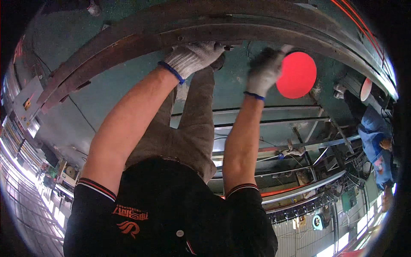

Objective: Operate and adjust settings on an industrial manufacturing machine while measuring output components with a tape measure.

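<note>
Left hand [192, 58] grips the long curved steel beam [128, 43] running left-right; right hand [264, 70] clenched beside it.

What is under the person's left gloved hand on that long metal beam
The left hand in a knit work glove rests flat on the long rusty steel beam. Only bare metal shows around it; the patch beneath the palm is covered.

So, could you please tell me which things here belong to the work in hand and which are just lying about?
In hand: left hand, right hand, both gloved, on the curved metal beam.

Lying about: red disc, spare glove, grey control box, metal rails.
</note>
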Motion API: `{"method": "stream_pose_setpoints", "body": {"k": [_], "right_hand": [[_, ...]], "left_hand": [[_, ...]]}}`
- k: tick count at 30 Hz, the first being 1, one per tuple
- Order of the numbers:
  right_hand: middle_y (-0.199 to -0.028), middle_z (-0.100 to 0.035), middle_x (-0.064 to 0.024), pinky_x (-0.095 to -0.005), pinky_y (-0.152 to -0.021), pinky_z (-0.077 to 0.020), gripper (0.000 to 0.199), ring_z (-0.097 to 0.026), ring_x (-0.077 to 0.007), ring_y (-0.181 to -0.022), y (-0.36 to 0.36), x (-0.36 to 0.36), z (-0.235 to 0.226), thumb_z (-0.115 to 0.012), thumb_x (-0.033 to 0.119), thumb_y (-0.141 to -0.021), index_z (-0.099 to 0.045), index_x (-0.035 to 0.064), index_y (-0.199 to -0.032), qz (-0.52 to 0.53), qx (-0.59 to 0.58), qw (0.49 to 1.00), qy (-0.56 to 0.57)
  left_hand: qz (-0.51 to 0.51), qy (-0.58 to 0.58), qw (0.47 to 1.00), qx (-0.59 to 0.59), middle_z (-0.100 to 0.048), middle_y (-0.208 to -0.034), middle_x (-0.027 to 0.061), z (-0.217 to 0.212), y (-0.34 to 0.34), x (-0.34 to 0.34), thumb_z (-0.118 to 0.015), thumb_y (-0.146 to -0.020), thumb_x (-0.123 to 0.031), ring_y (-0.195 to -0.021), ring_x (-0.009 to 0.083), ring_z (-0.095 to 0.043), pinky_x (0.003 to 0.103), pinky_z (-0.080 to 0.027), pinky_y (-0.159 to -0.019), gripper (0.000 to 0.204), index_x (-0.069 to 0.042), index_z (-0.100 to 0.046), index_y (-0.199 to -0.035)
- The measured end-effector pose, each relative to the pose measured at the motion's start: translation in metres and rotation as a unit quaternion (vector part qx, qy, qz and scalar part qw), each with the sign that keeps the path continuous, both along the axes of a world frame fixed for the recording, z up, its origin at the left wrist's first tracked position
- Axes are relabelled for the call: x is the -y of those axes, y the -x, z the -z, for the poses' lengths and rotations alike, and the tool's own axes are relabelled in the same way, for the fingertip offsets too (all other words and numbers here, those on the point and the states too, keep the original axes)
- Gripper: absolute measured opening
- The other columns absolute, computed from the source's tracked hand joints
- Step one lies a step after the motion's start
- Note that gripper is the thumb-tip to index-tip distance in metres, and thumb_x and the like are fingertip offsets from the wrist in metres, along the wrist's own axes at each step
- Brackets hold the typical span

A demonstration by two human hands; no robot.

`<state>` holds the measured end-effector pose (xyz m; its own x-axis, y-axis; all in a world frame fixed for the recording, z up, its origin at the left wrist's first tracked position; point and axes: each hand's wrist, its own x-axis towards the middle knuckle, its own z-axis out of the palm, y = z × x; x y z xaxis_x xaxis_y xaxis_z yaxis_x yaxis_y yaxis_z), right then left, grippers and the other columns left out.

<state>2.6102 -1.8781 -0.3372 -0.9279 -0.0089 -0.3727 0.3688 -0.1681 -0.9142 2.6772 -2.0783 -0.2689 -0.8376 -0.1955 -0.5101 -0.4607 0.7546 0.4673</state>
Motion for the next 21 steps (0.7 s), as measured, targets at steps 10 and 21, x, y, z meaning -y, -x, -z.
{"method": "stream_pose_setpoints", "body": {"k": [10,21], "right_hand": [[-0.069,-0.059,-0.0019,-0.0307,-0.051,-0.0411,0.045,-0.052,-0.0114,-0.057,-0.01,-0.07,-0.073,-0.054,0.045,-0.104,-0.066,0.0026,-0.092,-0.153,0.036,0.963,-0.218],[-0.066,-0.06,-0.009,-0.0406,-0.061,-0.0482,0.053,-0.062,-0.0246,-0.064,-0.271,-0.238,-0.02,-0.046,0.051,-0.102,-0.069,0.0036,-0.095,-0.229,0.011,0.754,-0.616]], "left_hand": [[0.129,-0.121,0.983,0.046,-0.029,-0.164,0.0124,-0.027,0.034,0.006,-0.034,-0.102,-0.064,-0.152,0.0312,-0.026,0.046,-0.016,-0.126,0.069,-0.023,-0.037,-0.157],[-0.069,-0.053,0.992,0.093,-0.033,-0.162,0.0156,-0.032,-0.03,-0.003,-0.038,-0.091,-0.079,-0.15,0.0393,-0.027,0.048,-0.023,-0.122,0.096,-0.009,-0.037,-0.156]]}}
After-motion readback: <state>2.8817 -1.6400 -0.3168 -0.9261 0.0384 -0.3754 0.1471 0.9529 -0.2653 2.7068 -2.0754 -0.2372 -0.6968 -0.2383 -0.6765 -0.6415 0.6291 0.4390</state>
